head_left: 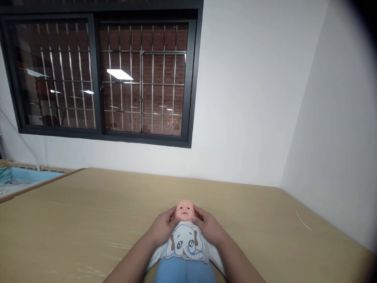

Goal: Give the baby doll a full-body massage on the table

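A baby doll [185, 239] lies on its back on the tan tabletop [118, 204], its head away from me. It wears a white top with an elephant picture on the chest and light blue trousers. My left hand [163, 227] is curled round the left side of the doll's head, and my right hand [207, 225] round the right side. Both thumbs rest near its cheeks and neck. The doll's lower legs run out of view at the bottom edge.
A thin pale strand [303, 221] lies on the table at the right. At the far left stands a wooden-edged crib or box with blue lining [32, 175]. Behind the table are a white wall [241, 98] and a dark-framed barred window [101, 135].
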`<state>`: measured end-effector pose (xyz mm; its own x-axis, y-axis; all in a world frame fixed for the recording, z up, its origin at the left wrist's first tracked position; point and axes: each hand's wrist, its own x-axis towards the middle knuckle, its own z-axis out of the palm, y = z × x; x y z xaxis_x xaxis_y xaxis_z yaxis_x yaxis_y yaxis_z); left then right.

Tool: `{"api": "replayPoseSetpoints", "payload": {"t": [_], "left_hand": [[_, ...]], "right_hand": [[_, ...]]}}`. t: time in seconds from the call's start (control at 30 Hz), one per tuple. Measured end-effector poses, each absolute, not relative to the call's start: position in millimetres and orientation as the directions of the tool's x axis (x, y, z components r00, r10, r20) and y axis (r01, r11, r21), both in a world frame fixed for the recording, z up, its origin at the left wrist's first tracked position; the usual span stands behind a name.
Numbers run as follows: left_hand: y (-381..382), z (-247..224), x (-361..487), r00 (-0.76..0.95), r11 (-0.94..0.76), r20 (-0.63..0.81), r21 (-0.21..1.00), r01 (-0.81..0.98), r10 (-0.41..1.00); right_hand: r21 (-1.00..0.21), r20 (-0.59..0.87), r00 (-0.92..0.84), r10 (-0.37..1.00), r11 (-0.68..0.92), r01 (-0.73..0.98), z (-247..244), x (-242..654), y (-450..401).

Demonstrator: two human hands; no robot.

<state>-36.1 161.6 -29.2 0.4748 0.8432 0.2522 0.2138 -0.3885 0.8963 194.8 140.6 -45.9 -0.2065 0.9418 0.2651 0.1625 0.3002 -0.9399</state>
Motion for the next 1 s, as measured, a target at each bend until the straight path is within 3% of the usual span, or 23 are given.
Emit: {"api": "replayPoseSetpoints", "payload": {"t": [0.2,0.4,0.63,1.0], "left_hand": [[161,-26,-36,0.472,-0.377,0.235,0.897,0.232,0.850],[158,-25,-32,0.404,-0.349,0.211,0.886,0.306,0.890],[155,-22,-30,0.366,-0.340,0.203,0.868,0.362,0.908],[162,-23,-37,0.469,-0.350,0.207,0.905,0.242,0.859]], "right_hand": [[-0.940,0.254,-0.166,0.953,0.284,0.190,-54,196,144],[-0.894,0.292,-0.133,0.947,0.320,0.314,-48,192,138],[-0.847,0.272,-0.033,0.962,0.255,0.467,-43,188,137],[-0.925,0.200,-0.160,0.967,0.240,0.294,-42,205,140]]}}
